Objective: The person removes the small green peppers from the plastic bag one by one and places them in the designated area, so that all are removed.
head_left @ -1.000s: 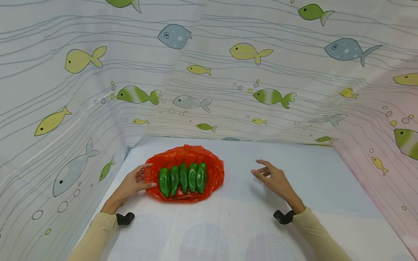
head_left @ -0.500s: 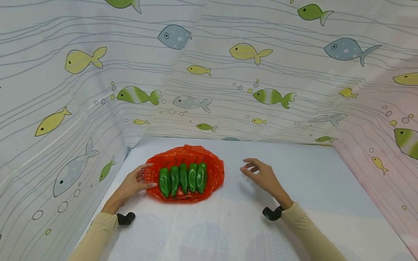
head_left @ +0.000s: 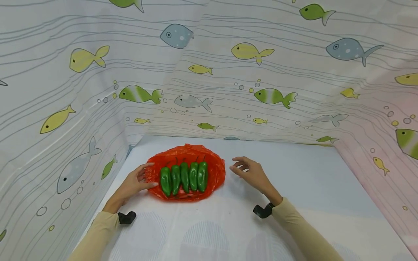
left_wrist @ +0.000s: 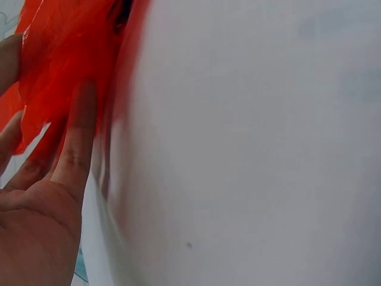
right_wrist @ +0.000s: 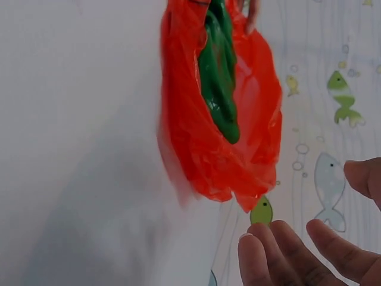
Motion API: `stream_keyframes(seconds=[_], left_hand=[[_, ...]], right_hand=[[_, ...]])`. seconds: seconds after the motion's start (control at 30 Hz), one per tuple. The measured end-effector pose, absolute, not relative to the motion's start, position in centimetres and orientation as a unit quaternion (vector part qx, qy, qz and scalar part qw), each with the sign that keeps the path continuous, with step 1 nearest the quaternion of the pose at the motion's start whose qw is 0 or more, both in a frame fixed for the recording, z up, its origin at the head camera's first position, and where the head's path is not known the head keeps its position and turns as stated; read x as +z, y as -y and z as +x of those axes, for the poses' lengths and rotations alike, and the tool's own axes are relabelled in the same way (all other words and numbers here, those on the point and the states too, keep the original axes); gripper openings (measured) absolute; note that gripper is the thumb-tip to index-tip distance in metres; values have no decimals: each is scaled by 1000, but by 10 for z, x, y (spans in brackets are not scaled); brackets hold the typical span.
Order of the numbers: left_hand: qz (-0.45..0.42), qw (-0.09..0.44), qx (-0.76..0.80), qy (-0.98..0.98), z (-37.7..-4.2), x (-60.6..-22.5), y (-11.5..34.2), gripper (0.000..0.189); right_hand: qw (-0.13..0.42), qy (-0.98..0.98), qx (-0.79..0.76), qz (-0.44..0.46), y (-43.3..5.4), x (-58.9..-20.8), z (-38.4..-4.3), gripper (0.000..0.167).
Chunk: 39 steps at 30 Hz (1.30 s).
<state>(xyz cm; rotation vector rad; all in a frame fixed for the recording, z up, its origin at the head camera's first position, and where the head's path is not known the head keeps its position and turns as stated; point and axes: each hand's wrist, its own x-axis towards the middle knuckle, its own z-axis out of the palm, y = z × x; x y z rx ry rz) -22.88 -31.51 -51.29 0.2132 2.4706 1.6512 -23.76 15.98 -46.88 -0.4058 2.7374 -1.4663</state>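
Several glossy green peppers (head_left: 184, 177) lie side by side, stems pointing away, in a spread red plastic bag (head_left: 217, 177) on the table. At the bag's left edge is my left hand (head_left: 134, 186), thumb and fingers spread; in the left wrist view its fingers (left_wrist: 76, 143) lie straight against the red plastic. My right hand (head_left: 253, 174) hovers just right of the bag, fingers loosely bent and holding nothing. From the right wrist view, a gap shows between the right fingertips (right_wrist: 253, 238) and the bag's near edge.
The table (head_left: 310, 174) has a pale cloth with faint round patterns toward the front. Fish-printed sheets (head_left: 222, 79) hang behind and on both sides. A black band with a camera sits on each wrist, below beige sleeves (head_left: 298, 224).
My right hand has moved left, coming close to the bag's right edge. My left hand stays at the bag's left edge. The peppers and bag lie as before.
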Motion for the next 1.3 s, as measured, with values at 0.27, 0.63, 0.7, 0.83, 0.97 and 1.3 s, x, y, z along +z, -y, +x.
stream_keyframes(seconds=[0.27, 0.63, 0.7, 0.83, 0.97, 1.3], left_hand=[[59, 84, 550, -829, -227, -513, 315, 85], [63, 83, 554, -826, -229, -514, 315, 84], [63, 82, 553, -827, -229, -514, 316, 84], [63, 80, 555, -826, -228, -514, 316, 83], [61, 81, 561, -821, -227, -515, 315, 83], [64, 83, 569, -816, -226, -517, 314, 84]], right_hand=[[13, -876, -462, -139, -138, -468, -242, 52], [15, -872, -457, -178, -107, -463, -247, 53], [11, -870, -456, -187, -101, -464, -249, 52], [15, -864, -463, -199, -90, -466, -251, 47], [42, -849, -487, -200, -80, -468, -253, 46], [40, -858, -464, -217, -59, -472, -258, 50]])
